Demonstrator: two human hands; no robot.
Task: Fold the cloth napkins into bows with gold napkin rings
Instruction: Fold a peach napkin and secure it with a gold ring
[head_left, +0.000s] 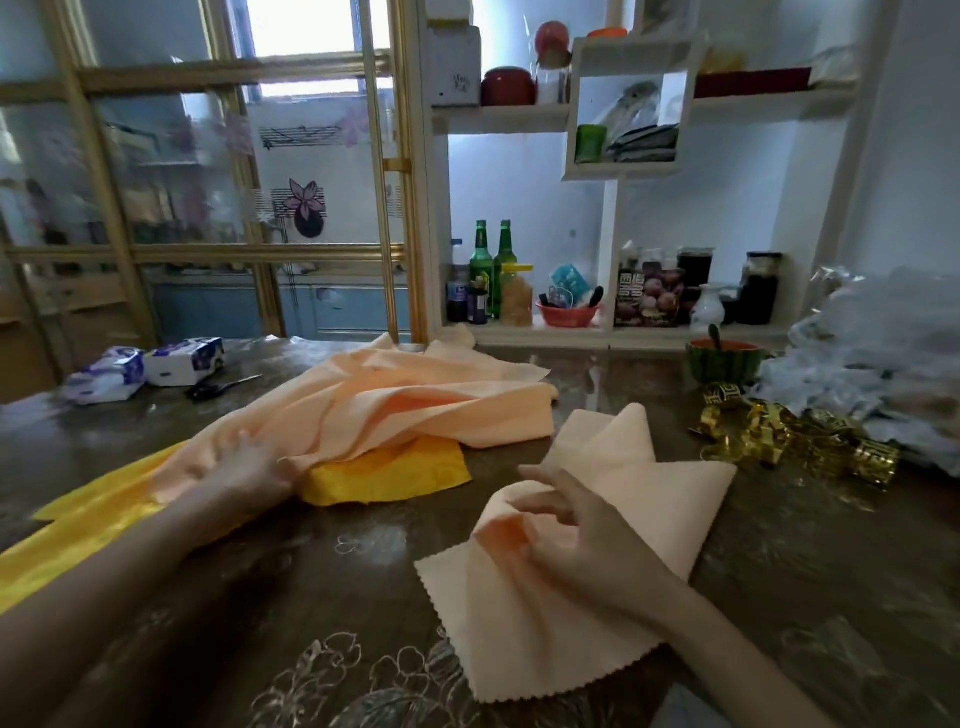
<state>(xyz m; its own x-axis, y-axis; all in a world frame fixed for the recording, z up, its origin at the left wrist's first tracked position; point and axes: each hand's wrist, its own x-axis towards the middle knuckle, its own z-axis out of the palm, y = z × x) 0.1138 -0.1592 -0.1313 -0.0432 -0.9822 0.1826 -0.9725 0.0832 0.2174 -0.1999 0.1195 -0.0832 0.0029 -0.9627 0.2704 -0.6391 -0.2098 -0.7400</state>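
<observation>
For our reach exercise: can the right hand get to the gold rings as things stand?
Probably yes: the rings lie right of the right hand, with only the napkin and bare table between.

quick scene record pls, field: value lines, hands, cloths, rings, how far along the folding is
left hand: rests on heap of loose peach cloth napkins; grip too blurred to tell
right hand: fingers spread, touching partly folded peach scallop-edged napkin
under heap: yellow satin cloth
gold filigree napkin rings: loose cluster right of the folded napkin, untouched
table: dark, glossy patterned cover
progress: no bow formed, no ring on any napkin
</observation>
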